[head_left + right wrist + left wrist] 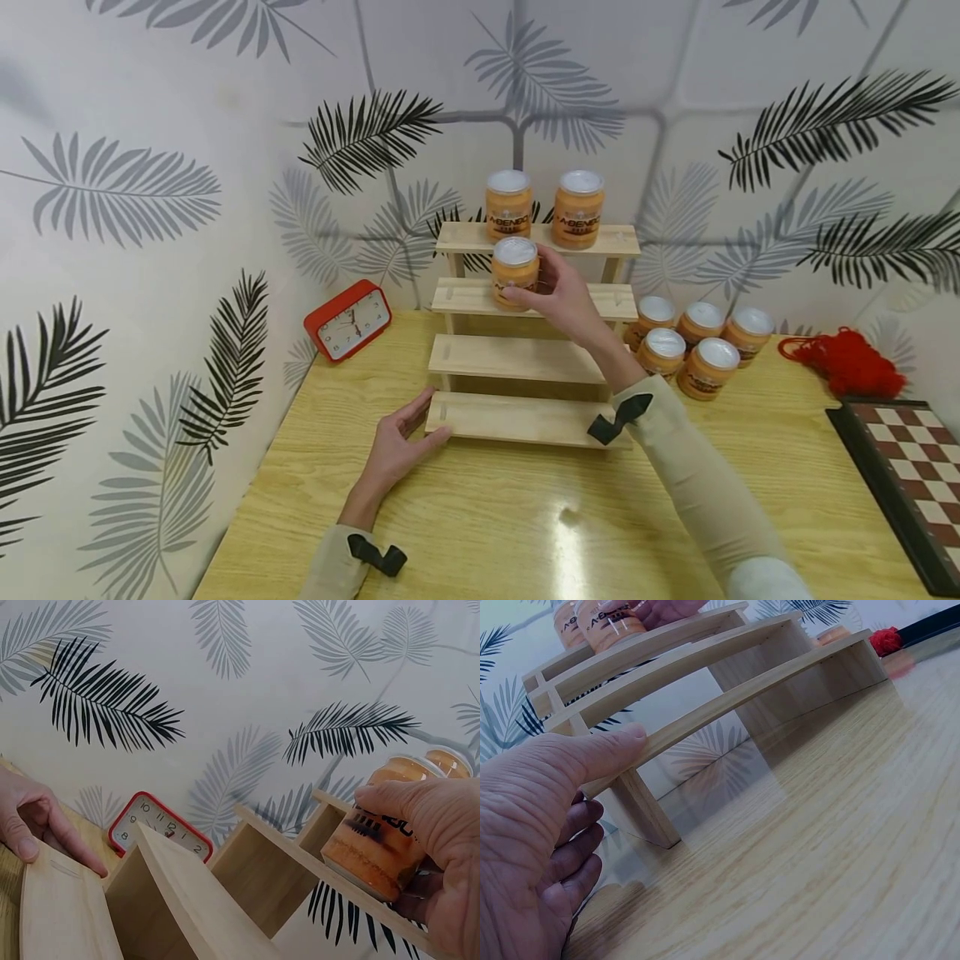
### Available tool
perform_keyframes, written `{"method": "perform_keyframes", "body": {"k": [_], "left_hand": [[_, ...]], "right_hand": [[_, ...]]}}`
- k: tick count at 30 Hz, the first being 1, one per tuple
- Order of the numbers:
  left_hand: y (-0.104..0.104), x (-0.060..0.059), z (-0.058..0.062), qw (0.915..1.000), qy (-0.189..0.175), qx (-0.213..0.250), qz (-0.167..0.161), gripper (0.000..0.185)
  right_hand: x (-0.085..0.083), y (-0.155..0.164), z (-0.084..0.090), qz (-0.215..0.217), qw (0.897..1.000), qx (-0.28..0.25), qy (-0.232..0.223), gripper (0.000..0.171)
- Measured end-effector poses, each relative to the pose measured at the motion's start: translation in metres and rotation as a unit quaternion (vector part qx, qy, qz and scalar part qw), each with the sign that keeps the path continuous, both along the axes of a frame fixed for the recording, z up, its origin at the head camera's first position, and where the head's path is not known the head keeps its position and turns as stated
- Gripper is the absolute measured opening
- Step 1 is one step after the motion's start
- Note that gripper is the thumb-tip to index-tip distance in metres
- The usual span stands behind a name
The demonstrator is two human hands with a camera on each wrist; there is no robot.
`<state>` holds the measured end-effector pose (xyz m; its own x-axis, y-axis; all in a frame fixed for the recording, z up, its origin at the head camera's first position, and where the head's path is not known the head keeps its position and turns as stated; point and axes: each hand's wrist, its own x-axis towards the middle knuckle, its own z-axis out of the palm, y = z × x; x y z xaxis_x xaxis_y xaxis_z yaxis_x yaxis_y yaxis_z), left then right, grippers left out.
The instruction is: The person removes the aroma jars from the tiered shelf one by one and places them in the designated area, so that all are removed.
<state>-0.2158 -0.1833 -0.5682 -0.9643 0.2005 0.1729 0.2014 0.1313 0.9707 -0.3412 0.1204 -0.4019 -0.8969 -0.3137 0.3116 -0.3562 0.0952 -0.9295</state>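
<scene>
A four-step wooden display shelf stands on the table. My right hand grips an orange can with a silver lid, at the left part of the second step from the top. In the right wrist view, thumb and fingers wrap the can, its base at the board. Two more such cans, a left one and a right one, stand on the top step. My left hand holds the left end of the lowest step; in the left wrist view its thumb lies along the board.
Several orange cans are grouped right of the shelf. A red alarm clock stands at the left by the wall. On the right lie a bundle of red cord and a checkered board. The patterned wall rises directly behind the shelf.
</scene>
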Motion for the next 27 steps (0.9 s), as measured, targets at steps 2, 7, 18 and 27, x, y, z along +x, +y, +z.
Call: {"method": "perform_keyframes", "body": {"k": [2, 7, 18, 27], "left_hand": [[-0.0001, 0.0001, -0.0002, 1.0, 0.0, 0.0, 0.001, 0.072], [-0.0004, 0.0, -0.0009, 1.0, 0.002, -0.001, 0.0, 0.072], [-0.0011, -0.0007, -0.0025, 1.0, 0.004, 0.003, -0.002, 0.073], [-0.0019, -0.0034, -0.0064, 1.0, 0.004, 0.0, 0.0, 0.073]], "right_hand": [[0.0004, 0.0001, -0.0008, -0.008, 1.0, 0.0, 0.0, 0.078], [0.0016, -0.0015, -0.0013, -0.016, 1.0, -0.003, 0.01, 0.079], [0.0033, -0.0062, -0.0007, -0.045, 0.999, -0.006, 0.015, 0.077], [0.0072, -0.0021, -0.0007, -0.075, 0.997, -0.01, 0.027, 0.075]]}}
